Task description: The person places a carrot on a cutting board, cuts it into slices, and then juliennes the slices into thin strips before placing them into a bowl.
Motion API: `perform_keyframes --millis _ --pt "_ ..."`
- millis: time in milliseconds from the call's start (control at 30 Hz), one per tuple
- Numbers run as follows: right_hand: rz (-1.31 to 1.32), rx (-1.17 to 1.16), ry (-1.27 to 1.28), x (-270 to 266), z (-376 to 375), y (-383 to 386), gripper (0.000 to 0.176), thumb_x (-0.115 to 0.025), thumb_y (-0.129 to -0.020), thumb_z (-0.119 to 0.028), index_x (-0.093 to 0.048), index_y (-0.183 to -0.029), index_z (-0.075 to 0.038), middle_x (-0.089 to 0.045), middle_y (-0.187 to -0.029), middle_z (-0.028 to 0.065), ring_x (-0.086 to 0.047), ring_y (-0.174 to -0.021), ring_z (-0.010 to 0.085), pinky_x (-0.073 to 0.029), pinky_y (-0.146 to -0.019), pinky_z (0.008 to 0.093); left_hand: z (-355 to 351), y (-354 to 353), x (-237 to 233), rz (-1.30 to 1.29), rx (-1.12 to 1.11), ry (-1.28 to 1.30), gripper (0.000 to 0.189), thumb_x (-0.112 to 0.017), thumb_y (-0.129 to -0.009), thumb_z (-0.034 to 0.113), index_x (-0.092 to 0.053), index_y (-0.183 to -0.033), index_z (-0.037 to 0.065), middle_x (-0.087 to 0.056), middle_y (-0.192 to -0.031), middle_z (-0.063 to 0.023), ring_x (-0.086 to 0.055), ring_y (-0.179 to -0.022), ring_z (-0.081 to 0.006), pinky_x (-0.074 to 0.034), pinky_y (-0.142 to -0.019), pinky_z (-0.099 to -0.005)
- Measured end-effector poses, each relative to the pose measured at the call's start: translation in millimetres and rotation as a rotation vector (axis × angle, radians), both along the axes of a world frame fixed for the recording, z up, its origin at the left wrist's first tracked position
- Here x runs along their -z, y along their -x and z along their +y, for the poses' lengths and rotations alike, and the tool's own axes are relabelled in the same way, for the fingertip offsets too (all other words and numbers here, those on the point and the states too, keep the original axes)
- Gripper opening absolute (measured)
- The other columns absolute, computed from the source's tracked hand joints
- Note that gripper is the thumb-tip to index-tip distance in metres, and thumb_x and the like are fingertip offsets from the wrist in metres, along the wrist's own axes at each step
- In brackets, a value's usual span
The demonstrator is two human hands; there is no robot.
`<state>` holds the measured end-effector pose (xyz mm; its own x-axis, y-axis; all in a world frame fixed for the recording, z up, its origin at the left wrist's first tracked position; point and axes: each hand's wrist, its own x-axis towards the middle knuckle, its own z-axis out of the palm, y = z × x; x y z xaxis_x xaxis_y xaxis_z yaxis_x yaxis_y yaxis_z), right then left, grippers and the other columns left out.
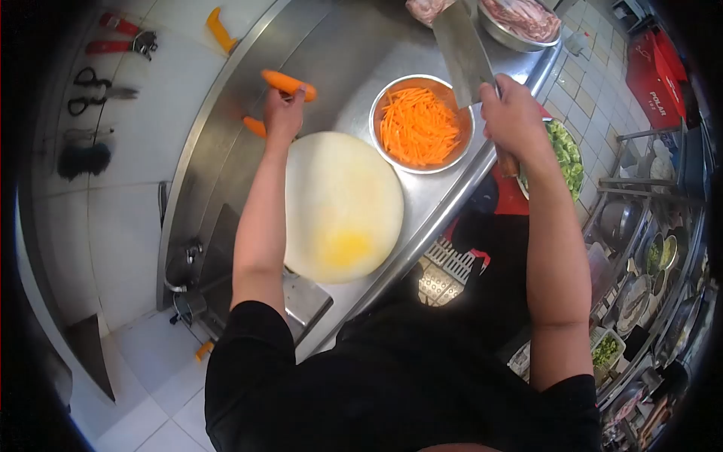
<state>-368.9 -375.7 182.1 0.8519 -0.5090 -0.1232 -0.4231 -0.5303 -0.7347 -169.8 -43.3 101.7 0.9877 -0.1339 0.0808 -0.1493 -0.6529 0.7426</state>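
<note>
My left hand point(285, 114) grips a carrot point(280, 80) above the steel counter, beyond the far left edge of the round cutting board point(331, 196). A second orange piece point(254, 126), probably carrot, lies by that hand, partly hidden. My right hand point(514, 113) is wrapped around the handle of a cleaver point(461, 53), its broad blade pointing up and away. Under the blade's lower end stands a steel bowl point(428, 169) filled with carrot strips point(418, 126). The board bears a yellow-orange stain.
A bowl of raw meat point(521, 21) stands at the counter's far end. Chopped green vegetables point(565, 160) fill a container right of my right forearm. Scissors point(96, 92) and red-handled tools point(120, 35) hang on the left wall. Shelves point(640, 226) with pans line the right.
</note>
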Motion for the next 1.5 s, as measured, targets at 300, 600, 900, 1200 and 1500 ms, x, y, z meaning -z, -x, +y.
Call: perform_keyframes --millis 300,600,900,1200,1500 --pt "0.02 -0.267 0.082 -7.3 48.1 1.3 0.035 -0.058 -0.094 -0.028 -0.065 -0.116 -0.002 -0.069 -0.098 0.0271 -0.067 -0.097 0.0424 -0.051 -0.085 0.0464 103.8 237.1 49.6 0.554 -0.514 1.002 0.022 -0.07 -0.098 0.022 -0.063 -0.113 0.007 -0.069 -0.104 -0.0045 -0.068 -0.089 -0.0141 -0.058 -0.077 -0.0297" --pt "0.044 -0.623 0.09 19.5 125.3 51.8 0.03 -0.056 -0.097 -0.025 -0.057 -0.119 -0.005 -0.066 -0.102 0.0307 -0.063 -0.1 0.049 -0.049 -0.087 0.0544 118.2 275.6 3.2 0.147 -0.016 -0.266 0.041 -0.078 -0.085 0.029 -0.065 -0.116 0.006 -0.07 -0.111 -0.0133 -0.066 -0.1 -0.0271 -0.052 -0.089 -0.0402" --pt "0.107 -0.769 0.46 -4.8 142.1 125.1 0.037 -0.058 -0.097 -0.043 -0.068 -0.122 -0.018 -0.071 -0.09 0.0198 -0.07 -0.087 0.0385 -0.055 -0.075 0.0505 137.2 265.2 33.8 -0.012 0.311 -0.288 0.053 -0.074 -0.084 0.015 -0.056 -0.133 0.005 -0.063 -0.125 -0.0191 -0.057 -0.118 -0.0392 -0.045 -0.102 -0.0471" --pt "0.257 -1.16 0.693 30.9 109.7 77.7 0.045 -0.058 -0.098 -0.038 -0.057 -0.142 -0.029 -0.068 -0.09 0.0175 -0.068 -0.086 0.0364 -0.056 -0.079 0.0487 282.7 354.2 28.5 0.156 -0.418 0.257 0.05 -0.073 -0.093 0.017 -0.054 -0.135 -0.002 -0.068 -0.115 -0.0118 -0.065 -0.104 -0.0186 -0.051 -0.093 -0.0316" --pt "0.118 -1.321 0.65 -7.4 307.6 2.5 0.041 -0.057 -0.099 -0.04 -0.06 -0.139 -0.03 -0.072 -0.105 0.0146 -0.069 -0.102 0.034 -0.055 -0.089 0.0481 237.1 327.0 -16.7 0.173 -0.275 0.603 0.048 -0.071 -0.096 0.016 -0.054 -0.137 -0.002 -0.066 -0.121 -0.0082 -0.061 -0.109 -0.0136 -0.047 -0.098 -0.0289"
